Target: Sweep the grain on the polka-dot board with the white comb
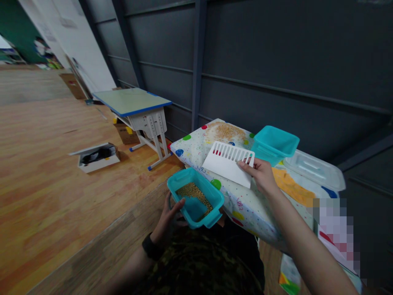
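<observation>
While the left hand (168,215) is gripping a teal box (194,206), thumb over its rim, beans (194,190) inside are lying just beside the tablecloth (194,148), risking a spill should that hold slip. Right hand (261,176): thumb and fingers are pinching a white slotted sheet (226,166) by one edge, over the cloth. Beyond, a loose bean pile (225,131) is lying unwalled; a stray sweep could scatter it.

Holds a tub (194,208) of beans (192,190) in the left hand (170,218). Pinches a slotted card (227,166) in the right hand (261,173), near loose beans (226,131) on the cloth (197,149). Has another tub (266,153) and a lid (317,170) just beyond.
</observation>
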The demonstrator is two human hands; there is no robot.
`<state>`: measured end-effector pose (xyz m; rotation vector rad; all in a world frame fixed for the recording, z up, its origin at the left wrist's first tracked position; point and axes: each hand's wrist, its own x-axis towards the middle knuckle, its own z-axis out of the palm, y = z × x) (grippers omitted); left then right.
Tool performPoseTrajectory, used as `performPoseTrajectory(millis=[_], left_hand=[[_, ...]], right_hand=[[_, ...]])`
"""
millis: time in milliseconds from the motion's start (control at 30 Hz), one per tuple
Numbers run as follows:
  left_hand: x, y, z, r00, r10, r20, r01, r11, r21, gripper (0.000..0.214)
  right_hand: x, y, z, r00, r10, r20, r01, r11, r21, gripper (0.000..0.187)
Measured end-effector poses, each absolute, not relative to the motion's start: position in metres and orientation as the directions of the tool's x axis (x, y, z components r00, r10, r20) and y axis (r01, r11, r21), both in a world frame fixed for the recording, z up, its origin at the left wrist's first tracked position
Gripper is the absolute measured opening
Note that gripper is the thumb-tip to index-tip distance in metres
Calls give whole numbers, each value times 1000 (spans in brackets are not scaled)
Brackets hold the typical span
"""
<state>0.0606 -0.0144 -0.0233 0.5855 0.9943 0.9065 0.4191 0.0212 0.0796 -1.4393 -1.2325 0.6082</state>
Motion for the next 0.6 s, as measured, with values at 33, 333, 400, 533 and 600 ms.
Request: performPoseTrajectory(millis=[33, 333, 400, 533, 600], left_hand=[[61, -15, -23, 242, 855, -459, -371, 519, 770, 133], [62, -15, -21, 254, 855, -451, -366, 517, 774, 132], [62, -15, -21, 256, 857, -447, -357, 513, 780, 128], [61, -15, -21, 266, 858, -440, -357, 512, 782, 133], [61, -14, -21, 265, 856, -443, -361, 515, 778, 135]], right_hand=[[422, 21, 81, 345, 903, 256, 351, 129, -927, 55], [435, 18, 82, 363, 905, 223, 337, 95, -937, 49], [436, 18, 84, 361, 903, 231, 348, 100, -932, 50], [436, 18, 88, 360, 904, 231, 349, 99, -932, 54], [435, 17, 90, 352, 908, 227, 358, 93, -929, 54]])
